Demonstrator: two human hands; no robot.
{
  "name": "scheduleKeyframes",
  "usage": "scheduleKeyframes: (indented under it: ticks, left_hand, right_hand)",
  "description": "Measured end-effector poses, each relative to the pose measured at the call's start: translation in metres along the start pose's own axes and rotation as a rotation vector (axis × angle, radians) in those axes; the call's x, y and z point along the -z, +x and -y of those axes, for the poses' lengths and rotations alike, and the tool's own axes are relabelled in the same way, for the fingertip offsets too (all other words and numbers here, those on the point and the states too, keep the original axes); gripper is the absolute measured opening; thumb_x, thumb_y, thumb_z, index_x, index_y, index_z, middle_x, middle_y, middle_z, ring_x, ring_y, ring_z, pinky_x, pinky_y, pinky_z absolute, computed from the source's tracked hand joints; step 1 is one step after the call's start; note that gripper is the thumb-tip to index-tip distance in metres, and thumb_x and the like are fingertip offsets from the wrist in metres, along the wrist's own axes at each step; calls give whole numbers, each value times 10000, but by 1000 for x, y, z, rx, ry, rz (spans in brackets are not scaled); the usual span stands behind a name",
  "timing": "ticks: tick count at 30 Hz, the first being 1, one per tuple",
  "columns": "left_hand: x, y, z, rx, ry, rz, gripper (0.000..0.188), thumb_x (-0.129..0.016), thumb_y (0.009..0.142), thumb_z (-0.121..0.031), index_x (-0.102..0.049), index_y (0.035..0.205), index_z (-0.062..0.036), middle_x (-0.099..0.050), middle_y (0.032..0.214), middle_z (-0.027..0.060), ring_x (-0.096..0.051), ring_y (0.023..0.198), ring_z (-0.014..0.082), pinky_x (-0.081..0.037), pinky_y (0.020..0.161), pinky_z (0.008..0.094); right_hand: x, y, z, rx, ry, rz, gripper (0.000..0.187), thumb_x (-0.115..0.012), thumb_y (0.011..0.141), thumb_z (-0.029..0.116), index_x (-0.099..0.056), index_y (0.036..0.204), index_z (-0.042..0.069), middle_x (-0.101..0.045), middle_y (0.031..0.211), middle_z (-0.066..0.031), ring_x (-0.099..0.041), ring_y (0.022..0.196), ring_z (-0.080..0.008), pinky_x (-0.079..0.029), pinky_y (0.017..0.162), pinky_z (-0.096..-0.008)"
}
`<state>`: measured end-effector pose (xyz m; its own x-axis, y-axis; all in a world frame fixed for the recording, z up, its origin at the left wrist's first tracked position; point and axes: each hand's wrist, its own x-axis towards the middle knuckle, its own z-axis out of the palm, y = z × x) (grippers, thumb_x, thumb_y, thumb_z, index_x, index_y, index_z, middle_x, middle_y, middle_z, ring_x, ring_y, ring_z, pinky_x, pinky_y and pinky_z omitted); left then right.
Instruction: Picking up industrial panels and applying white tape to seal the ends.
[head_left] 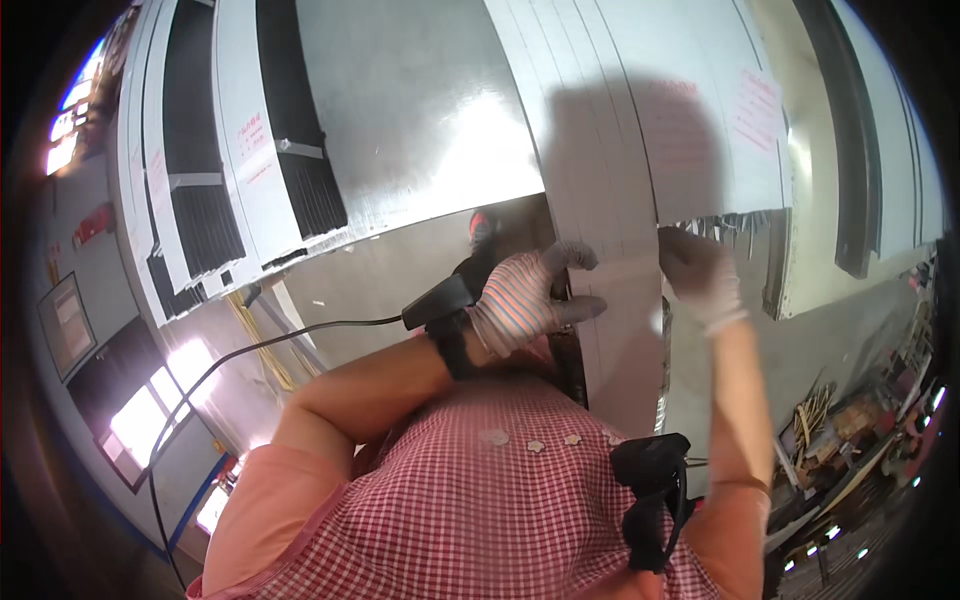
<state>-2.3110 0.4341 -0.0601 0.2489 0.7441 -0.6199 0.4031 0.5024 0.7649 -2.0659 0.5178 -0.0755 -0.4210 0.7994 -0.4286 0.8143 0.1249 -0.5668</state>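
A long white film-covered strip reaches from the far side down to my apron. My left hand, in a striped glove with grey fingers, is at its left edge. The thumb and forefinger are spread apart and lie over the strip's face. At the strip's right edge is my right hand, also gloved in grey and white. Its fingers are curled together beside a corner of the neighbouring white film-covered sheet. What those fingers pinch, if anything, is hidden.
A bare metal sheet lies far left of the strip, beside several dark panels with white film. A black cable runs from a dark device at my left wrist. Piled scraps lie on the right.
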Motion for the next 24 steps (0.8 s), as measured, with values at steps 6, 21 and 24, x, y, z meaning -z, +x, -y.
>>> scheduleKeyframes:
  ticks: [6, 21, 24]
  left_hand:
    - [8, 19, 53, -172, -92, -332, 525, -780, 824, -312, -586, 1193, 7, -670, 873, 145, -669, 760, 238, -531, 713, 346]
    - [-22, -45, 48, -2, -372, 229, 527, -723, 899, -384, -605, 1207, 26, -697, 1091, 156, -659, 1012, 227, -525, 913, 353]
    - [-9, -52, 30, -215, -311, 461, 445, -755, 883, -352, -662, 1082, 34, -706, 970, 101, -645, 889, 141, -540, 791, 320]
  right_hand:
    - [-15, -15, -7, -299, 452, -2, 317, -508, 945, 202, -692, 1143, 37, -722, 883, -197, -684, 816, -407, -535, 719, -443]
    - [45, -79, 66, 156, -38, 247, 397, -661, 901, 383, -646, 1200, 123, -678, 862, -130, -672, 716, -324, -553, 674, -378]
    - [48, -42, 127, 367, -6, 623, 358, -646, 908, 395, -660, 1190, 174, -675, 804, -115, -671, 724, -319, -548, 673, -357]
